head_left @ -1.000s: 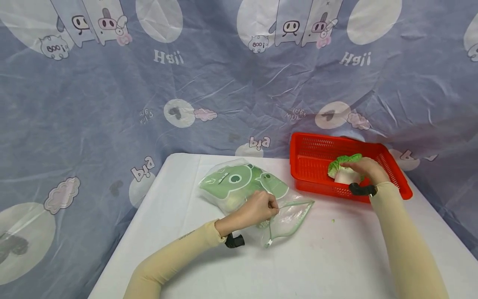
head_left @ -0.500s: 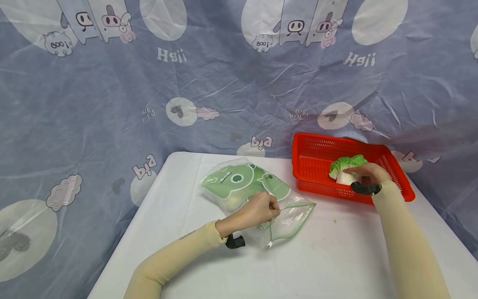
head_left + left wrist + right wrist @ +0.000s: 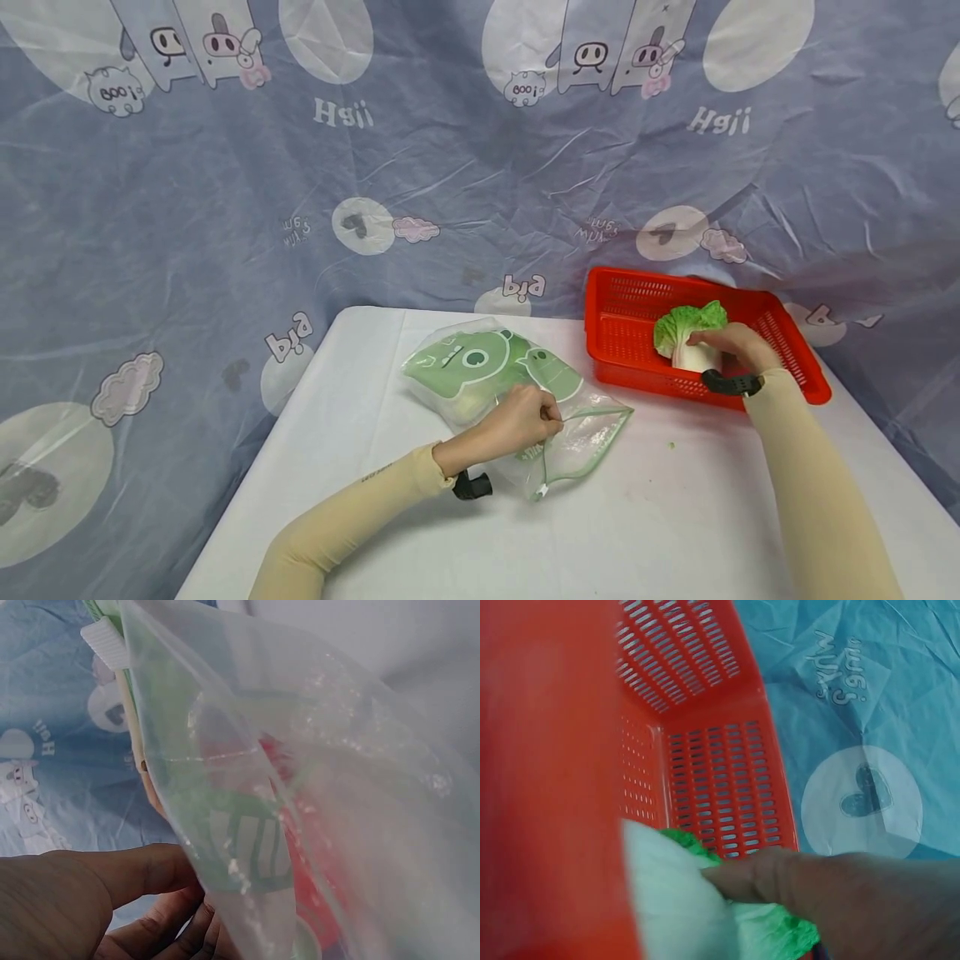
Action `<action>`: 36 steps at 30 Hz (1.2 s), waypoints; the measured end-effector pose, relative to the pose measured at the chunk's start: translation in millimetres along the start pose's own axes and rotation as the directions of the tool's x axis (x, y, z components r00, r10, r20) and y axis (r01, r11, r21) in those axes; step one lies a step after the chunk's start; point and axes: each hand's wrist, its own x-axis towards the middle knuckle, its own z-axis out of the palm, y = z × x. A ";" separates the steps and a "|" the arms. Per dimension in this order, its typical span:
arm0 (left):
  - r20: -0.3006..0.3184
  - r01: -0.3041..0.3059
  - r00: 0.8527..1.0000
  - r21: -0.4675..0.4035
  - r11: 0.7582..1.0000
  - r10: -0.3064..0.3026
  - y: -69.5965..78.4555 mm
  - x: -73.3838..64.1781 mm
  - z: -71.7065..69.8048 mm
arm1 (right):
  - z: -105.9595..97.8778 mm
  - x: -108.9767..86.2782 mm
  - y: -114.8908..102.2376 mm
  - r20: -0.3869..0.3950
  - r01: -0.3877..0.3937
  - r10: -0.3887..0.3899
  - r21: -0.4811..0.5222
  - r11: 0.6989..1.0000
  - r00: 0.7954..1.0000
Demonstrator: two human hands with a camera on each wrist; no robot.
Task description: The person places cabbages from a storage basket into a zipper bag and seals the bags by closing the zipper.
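My left hand [image 3: 521, 421] pinches the open mouth edge of a clear zip bag [image 3: 551, 379] with a green cartoon print. The bag lies on the table, its mouth toward the right. Something pale and rounded shows dimly inside. In the left wrist view the bag's film [image 3: 225, 742] fills much of the picture, and a white slider [image 3: 105, 643] sits on its zip. Over the red basket, my right hand [image 3: 738, 342] grips a Chinese cabbage [image 3: 693, 358] by its white stalk end, leaves toward the back left. The right wrist view shows the thumb against the cabbage [image 3: 679, 900].
A red perforated plastic basket [image 3: 622, 367] stands at the back right of the white table [image 3: 600, 542]. A green leaf scrap [image 3: 671, 445] lies in front of it. Behind hangs a blue-grey patterned cloth [image 3: 450, 150].
The right hand has shifted the cabbage within the basket, and its leafy end has swung up and slightly left. The left hand and the bag stay as they were.
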 end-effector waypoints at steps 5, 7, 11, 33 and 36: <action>-0.008 -0.002 1.000 0.002 1.000 0.002 0.9 0.3 -0.3 | 2.9 -4.3 -5.1 -0.046 0.006 -0.005 0.030 1.000 0.999; -0.011 0.000 1.000 -0.006 1.000 0.000 1.0 0.5 -0.5 | 4.2 -7.0 -8.8 -0.093 0.016 -0.014 0.029 0.999 0.996; -0.016 0.006 1.000 -0.027 1.000 -0.007 1.1 1.2 -1.9 | 8.4 -14.1 -19.0 -0.242 0.056 -0.053 0.002 0.998 0.969; -0.133 0.028 0.989 -0.294 0.955 -0.070 4.8 7.5 -30.9 | 66.4 -104.1 -101.4 -0.766 0.602 -0.097 0.413 0.683 0.635; -0.168 0.025 0.982 -0.320 0.947 -0.083 6.7 9.2 -35.3 | 82.3 -123.5 -109.4 -0.819 0.727 -0.149 0.389 0.567 0.554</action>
